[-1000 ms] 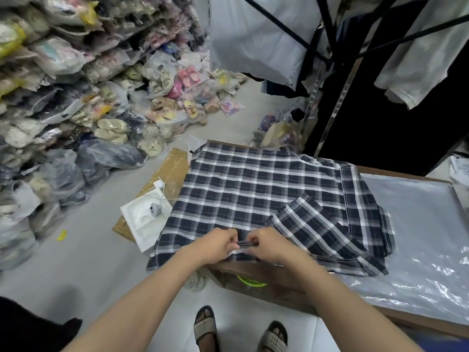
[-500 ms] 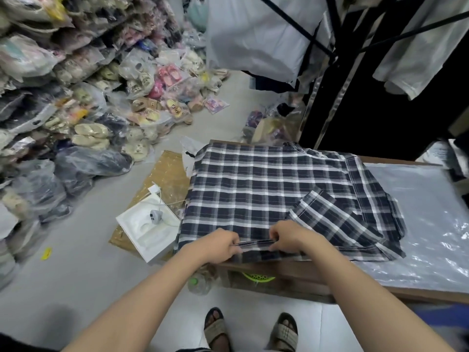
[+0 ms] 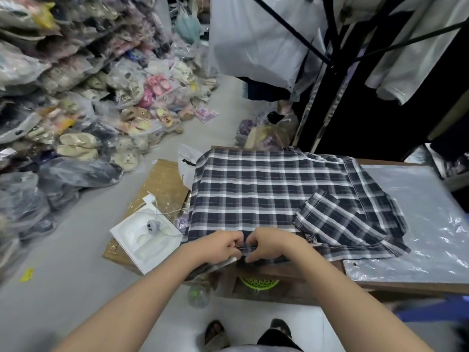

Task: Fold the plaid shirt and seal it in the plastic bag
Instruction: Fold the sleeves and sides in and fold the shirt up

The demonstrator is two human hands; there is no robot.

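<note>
While my left hand (image 3: 220, 246) and right hand (image 3: 267, 243) meet knuckle to knuckle at the near hem, both are closed, pinching the bottom edge of the plaid shirt (image 3: 266, 194) between fingers and thumbs. What my fingertips do beneath the fold is hidden from me. I have the shirt spread flat on the wooden table (image 3: 291, 273), collar at the far edge, its left side hanging past the table's corner over the floor. One sleeve (image 3: 340, 222) lies folded diagonally across the right half, its cuff pointing toward the middle. Just beside it, touching the shirt's right edge, the clear plastic bag (image 3: 418, 219) lies flat and covers the rest of the tabletop; its far right part runs out of view. Left of the table, a white moulded tray (image 3: 142, 240) sits on flattened cardboard (image 3: 165, 184) on the floor, close to the overhanging cloth. Beyond that, open grey floor separates me from heaps of bagged slippers (image 3: 76, 146). A green object (image 3: 258, 282) under the table is mostly hidden.
</note>
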